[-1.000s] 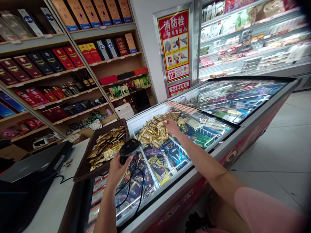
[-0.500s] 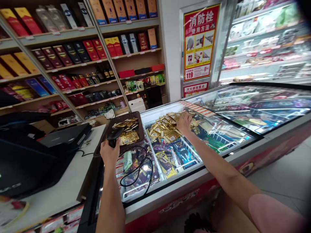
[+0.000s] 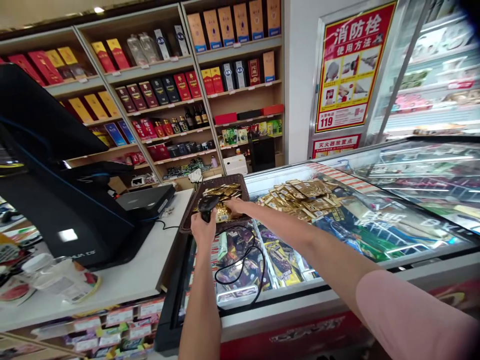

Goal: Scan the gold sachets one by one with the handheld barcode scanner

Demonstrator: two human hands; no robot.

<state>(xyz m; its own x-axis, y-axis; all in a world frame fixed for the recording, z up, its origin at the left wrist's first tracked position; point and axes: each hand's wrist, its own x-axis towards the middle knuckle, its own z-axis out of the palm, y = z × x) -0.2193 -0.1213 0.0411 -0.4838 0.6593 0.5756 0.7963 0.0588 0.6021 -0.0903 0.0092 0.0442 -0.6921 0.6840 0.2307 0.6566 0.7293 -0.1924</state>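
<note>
Gold packets point(image 3: 221, 190) just left of frame centre, at right hand point(image 3: 237, 206) — the nearer; left hand point(image 3: 203, 230) grips black scanner point(image 3: 207, 203). Right fingers' spread, packets' long axes — can't tell.

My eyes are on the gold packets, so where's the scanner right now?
In the head view, left of centre, the black scanner is in your left hand, seen against the brown basket.

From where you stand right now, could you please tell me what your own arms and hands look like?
My left hand and right hand are both gloveless, and the wrists show no watch or band. A loose, plain pink sleeve covers my right upper arm; no sleeve shows on the left. Rings are too small to tell.
</note>
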